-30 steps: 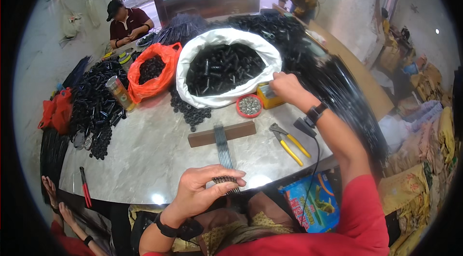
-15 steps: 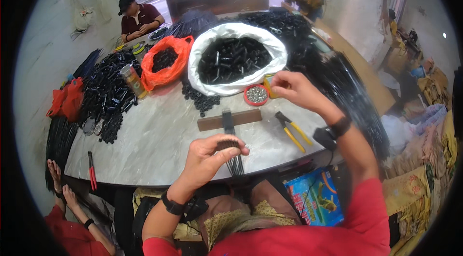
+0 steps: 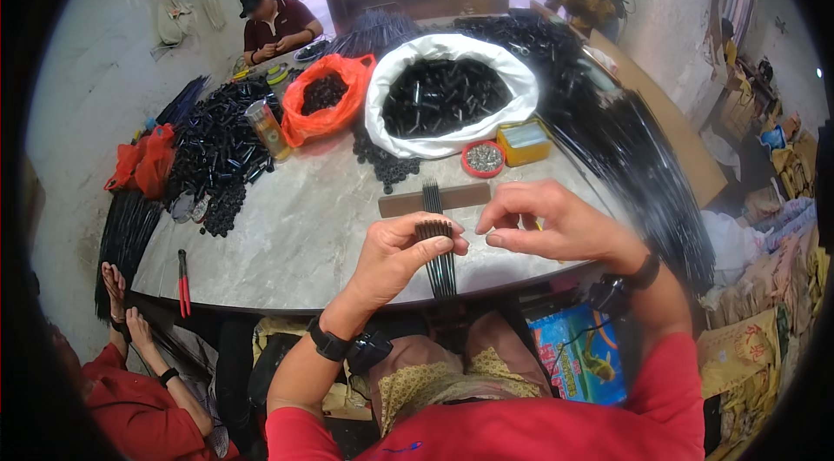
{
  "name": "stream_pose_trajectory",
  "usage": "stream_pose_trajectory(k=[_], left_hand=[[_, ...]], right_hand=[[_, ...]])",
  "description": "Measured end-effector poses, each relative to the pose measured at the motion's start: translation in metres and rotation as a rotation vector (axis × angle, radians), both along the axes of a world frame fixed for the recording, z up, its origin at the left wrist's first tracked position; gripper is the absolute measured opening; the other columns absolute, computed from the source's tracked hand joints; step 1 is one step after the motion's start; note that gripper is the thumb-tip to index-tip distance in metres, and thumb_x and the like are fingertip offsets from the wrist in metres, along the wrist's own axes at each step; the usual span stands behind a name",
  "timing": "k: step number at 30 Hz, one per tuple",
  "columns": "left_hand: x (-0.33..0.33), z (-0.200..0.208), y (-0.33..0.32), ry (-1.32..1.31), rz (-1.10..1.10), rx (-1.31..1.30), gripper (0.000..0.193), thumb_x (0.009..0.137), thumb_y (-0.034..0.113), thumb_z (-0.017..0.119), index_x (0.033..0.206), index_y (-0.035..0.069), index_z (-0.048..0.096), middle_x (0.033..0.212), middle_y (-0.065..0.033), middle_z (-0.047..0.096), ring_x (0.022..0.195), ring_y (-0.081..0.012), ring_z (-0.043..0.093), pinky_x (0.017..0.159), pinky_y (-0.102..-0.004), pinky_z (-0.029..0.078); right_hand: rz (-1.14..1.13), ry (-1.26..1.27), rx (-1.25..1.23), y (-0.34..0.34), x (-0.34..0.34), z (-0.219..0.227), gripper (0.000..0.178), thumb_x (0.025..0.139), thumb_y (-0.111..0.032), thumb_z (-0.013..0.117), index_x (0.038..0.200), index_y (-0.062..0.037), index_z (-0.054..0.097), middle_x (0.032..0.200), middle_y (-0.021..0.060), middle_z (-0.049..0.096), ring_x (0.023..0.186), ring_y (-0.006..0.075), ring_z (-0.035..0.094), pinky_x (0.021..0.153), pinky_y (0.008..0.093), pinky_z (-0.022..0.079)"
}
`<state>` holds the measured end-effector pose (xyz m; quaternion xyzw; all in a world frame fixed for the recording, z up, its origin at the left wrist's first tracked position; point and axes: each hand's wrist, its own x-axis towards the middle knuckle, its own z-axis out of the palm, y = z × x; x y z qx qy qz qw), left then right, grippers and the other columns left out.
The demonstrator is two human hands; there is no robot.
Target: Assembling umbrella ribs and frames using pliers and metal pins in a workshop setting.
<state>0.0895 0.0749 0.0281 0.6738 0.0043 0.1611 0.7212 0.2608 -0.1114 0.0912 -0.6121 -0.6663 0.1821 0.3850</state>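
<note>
My left hand [image 3: 395,252] is closed round a bundle of thin black rods [image 3: 443,274] near the table's front edge. The rods' ends stand in a row above my thumb, and other lengths reach past a brown wooden bar [image 3: 460,198] lying flat on the table. Just to the right, my right hand [image 3: 556,222] has thumb and forefinger drawn together; anything between them is too small to make out. Beyond that hand are a round red dish of small silvery metal pieces [image 3: 483,158] and a yellow box [image 3: 524,144].
A white sack [image 3: 375,113] and an orange bag [image 3: 295,113] hold black parts. Loose black parts [image 3: 217,139] lie at left, long black rods [image 3: 647,174] at right. Red-handled pliers [image 3: 184,287] rest on the front edge. People sit at far left [image 3: 278,22] and near left [image 3: 156,383].
My right hand has come from the yellow box back toward the rod bundle in my left hand, now hiding most of the yellow-handled pliers. The whole view has shifted slightly.
</note>
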Motion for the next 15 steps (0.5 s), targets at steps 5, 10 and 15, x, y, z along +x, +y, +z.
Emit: stream_pose_trajectory(k=[5, 10, 15], left_hand=[[-0.0004, 0.0009, -0.0013, -0.009, -0.006, -0.021, 0.017, 0.092, 0.007, 0.068, 0.107, -0.003, 0.069, 0.094, -0.0123, 0.074, 0.091, -0.0187, 0.07, 0.086, -0.0319, 0.056], [-0.0003, 0.0018, -0.0009, 0.001, 0.001, -0.01, 0.018, 0.092, 0.007, 0.068, 0.107, -0.003, 0.069, 0.094, -0.0124, 0.074, 0.09, -0.0187, 0.07, 0.085, -0.032, 0.056], [0.0005, 0.0022, -0.0017, 0.005, 0.005, -0.014, 0.018, 0.092, 0.007, 0.068, 0.107, -0.003, 0.069, 0.094, -0.0126, 0.074, 0.09, -0.0189, 0.07, 0.085, -0.0323, 0.056]], right_hand=[[0.007, -0.003, 0.008, -0.0002, 0.0009, -0.0036, 0.018, 0.089, -0.013, 0.066, 0.104, -0.0045, 0.068, 0.091, 0.0041, 0.066, 0.076, 0.0133, 0.062, 0.061, 0.0266, 0.047], [-0.003, -0.001, 0.002, -0.0007, 0.0026, -0.0046, 0.018, 0.089, -0.013, 0.065, 0.104, -0.0041, 0.068, 0.091, 0.0041, 0.067, 0.076, 0.0134, 0.062, 0.061, 0.0269, 0.048], [0.005, -0.002, 0.01, 0.0002, 0.0049, -0.0088, 0.018, 0.089, -0.013, 0.065, 0.104, -0.0037, 0.068, 0.091, 0.0041, 0.067, 0.077, 0.0131, 0.062, 0.061, 0.0266, 0.048]])
